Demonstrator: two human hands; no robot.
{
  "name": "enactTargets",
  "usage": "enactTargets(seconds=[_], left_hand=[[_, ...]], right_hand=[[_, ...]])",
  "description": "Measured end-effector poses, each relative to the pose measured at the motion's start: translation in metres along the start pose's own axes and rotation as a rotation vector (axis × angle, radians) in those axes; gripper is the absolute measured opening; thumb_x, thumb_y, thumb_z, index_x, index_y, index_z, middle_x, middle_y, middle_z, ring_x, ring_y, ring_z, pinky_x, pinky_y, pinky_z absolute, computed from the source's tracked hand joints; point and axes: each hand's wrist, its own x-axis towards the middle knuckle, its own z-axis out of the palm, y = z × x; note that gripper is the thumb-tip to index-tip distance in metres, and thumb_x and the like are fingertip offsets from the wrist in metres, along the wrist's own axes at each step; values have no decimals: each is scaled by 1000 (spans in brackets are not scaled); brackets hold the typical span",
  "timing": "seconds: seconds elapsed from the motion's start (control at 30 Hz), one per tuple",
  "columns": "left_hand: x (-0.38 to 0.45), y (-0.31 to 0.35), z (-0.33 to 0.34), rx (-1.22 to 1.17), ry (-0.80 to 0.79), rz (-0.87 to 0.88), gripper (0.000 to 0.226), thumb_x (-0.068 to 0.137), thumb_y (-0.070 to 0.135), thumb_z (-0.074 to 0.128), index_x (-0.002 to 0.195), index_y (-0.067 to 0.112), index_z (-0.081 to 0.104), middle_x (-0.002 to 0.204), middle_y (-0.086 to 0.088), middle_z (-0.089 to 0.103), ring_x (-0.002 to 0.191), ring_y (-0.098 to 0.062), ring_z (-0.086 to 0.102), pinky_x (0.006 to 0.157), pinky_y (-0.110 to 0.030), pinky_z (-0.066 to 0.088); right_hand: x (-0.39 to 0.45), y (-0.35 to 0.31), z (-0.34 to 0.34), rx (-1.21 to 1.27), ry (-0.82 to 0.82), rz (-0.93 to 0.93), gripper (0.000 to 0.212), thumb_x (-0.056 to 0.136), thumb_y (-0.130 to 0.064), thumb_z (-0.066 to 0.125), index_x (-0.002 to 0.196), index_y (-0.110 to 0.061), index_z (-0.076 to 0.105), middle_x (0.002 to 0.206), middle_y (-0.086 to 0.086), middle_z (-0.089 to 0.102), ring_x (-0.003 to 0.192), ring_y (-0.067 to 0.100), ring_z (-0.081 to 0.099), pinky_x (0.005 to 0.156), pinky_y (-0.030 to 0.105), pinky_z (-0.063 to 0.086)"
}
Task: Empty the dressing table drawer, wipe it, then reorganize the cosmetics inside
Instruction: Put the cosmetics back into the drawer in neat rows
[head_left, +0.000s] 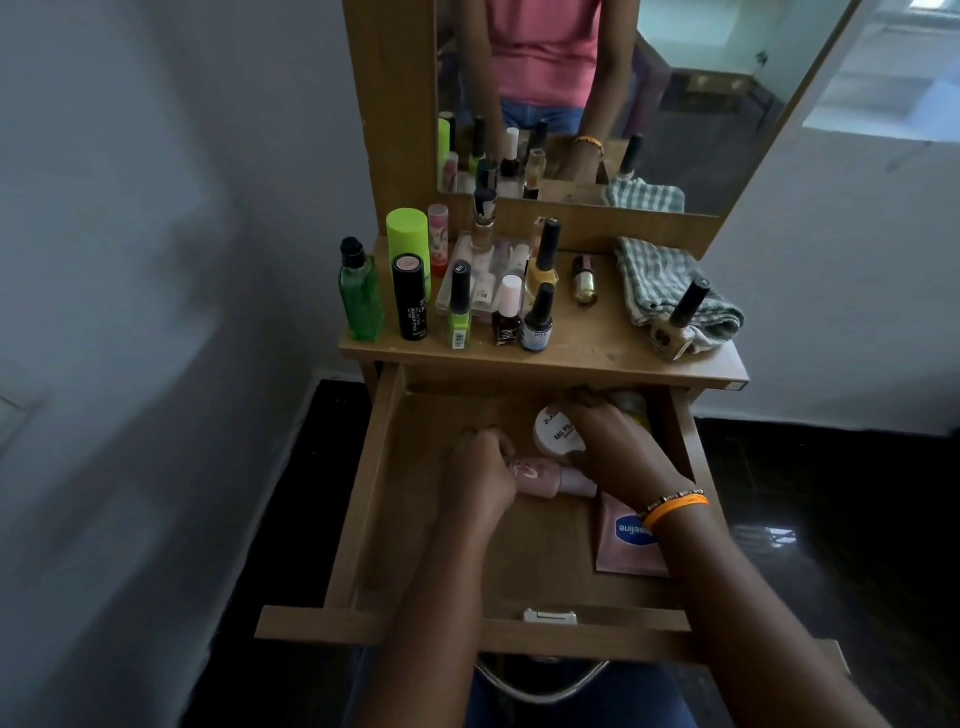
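Note:
The wooden drawer (374, 499) of the dressing table is pulled out below the tabletop. Inside lie a pink bottle (545, 478) on its side, a white nail polish remover jar (556, 431) and a pink Vaseline tube (623, 545). My left hand (485, 467) is curled on the left end of the pink bottle. My right hand (618, 452) reaches deep into the drawer beside the white jar, its fingers over a yellowish item at the back that is mostly hidden. Whether it grips anything cannot be seen.
The tabletop (597, 353) carries several nail polish bottles, a green bottle (361, 296), a black stick (410, 296), a lime green tube (408, 234), a clear tray (493, 270) and a checked cloth (670, 291) with a beige bottle (675, 327) on it. A mirror (623, 104) stands behind. The floor is dark.

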Motion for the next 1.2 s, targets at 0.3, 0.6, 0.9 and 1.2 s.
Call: enactTargets(seconds=[0.3,0.6,0.9,1.2], left_hand=[[-3,3,1,0,21,12,30,87,14,57,116,16,56,125,-6,50,113,-23,51,89,-33,45],[-6,5,-6,-26,71,-3,36,90,28,55,125,22,50,132,0,49,123,-21,45,95,-35,40],[-8,8,-7,-46,81,26,36,91,29,54,126,23,48,132,1,48,122,-20,46,94,-33,41],[-6,13,-7,-87,138,31,33,92,28,54,124,24,50,131,3,49,120,-17,46,92,-31,41]], right_hand=[[-32,-49,-94,182,63,-285,17,87,-15,59,99,-26,64,93,-17,59,81,-3,59,74,14,51],[107,-86,-173,-30,365,-262,34,88,0,49,116,-15,60,121,14,57,105,27,60,87,36,52],[143,-97,-159,-352,283,-199,27,92,-4,46,118,1,55,117,23,56,106,39,58,90,46,51],[29,-57,-184,-35,615,-151,16,86,-4,55,93,-16,65,98,6,63,85,21,62,72,34,53]])
